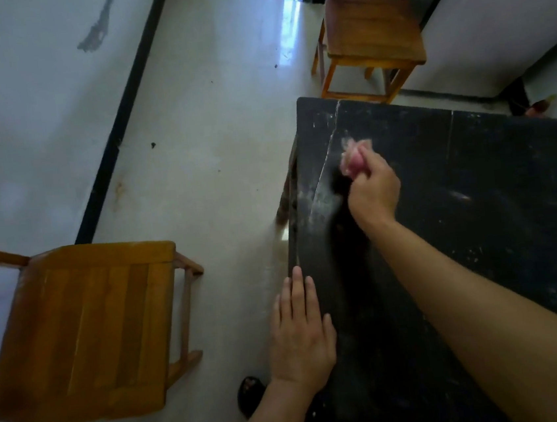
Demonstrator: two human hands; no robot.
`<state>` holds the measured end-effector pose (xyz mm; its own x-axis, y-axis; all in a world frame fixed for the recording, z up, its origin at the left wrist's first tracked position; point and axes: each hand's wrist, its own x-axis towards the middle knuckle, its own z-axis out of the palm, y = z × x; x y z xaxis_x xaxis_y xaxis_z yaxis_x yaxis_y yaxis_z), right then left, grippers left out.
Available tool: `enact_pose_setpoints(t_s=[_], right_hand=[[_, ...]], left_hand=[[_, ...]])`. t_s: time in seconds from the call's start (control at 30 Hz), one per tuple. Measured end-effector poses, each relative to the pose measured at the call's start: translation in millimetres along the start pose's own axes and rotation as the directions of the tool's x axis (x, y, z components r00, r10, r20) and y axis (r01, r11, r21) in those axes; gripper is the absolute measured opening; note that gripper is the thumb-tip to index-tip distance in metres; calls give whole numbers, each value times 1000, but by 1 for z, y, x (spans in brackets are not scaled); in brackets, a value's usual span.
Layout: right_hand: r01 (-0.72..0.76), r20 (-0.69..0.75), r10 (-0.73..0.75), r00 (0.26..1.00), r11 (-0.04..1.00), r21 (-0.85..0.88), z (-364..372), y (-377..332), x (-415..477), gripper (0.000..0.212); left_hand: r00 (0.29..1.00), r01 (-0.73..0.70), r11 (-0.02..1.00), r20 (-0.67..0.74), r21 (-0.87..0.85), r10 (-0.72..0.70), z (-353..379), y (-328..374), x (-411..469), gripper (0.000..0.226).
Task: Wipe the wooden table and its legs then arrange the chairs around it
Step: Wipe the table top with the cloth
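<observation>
At eight o'clock, near chair [83, 327]: stiff wood, well apart from table [495, 222]; likely best lifted by its backrest.
Left hand [302, 332]: flat, fingers straight, at table edge.
Right hand [372, 189]: clutches soft pink cloth [351, 162], one o'clock.

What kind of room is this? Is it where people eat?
Probably a plain dining room, though I can't be sure. A dark table stands on a pale floor, with a near chair and a far chair, both wooden.
</observation>
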<state>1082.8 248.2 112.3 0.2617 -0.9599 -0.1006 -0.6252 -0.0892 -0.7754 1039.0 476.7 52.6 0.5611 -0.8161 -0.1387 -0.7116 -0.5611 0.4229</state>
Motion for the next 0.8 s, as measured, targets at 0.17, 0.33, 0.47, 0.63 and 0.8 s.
enact_pose_setpoints(t_s=[0.17,0.33,0.47,0.63,0.8], right_hand=[[84,146,-72,987,993,-80,49,4,-53,60],[-81,608,-115,785,955,285,86,-34,-33,45],[43,242,-92,966,978,203,0,-10,12,42],[-200,-185,164,969,960,-195,-77,62,80,35],[238,38,-240,970,906,-351,6,56,60,55]], left_hand=[[1000,-6,999,-19,-33,5,-3,2,0,62],[1000,2,999,-17,35,-2,-3,0,-1,61],[999,-42,995,-1,93,42,-9,0,8,61],[995,8,995,-101,101,2,-22,15,70,61],[994,10,994,-106,112,2,-9,24,93,61]])
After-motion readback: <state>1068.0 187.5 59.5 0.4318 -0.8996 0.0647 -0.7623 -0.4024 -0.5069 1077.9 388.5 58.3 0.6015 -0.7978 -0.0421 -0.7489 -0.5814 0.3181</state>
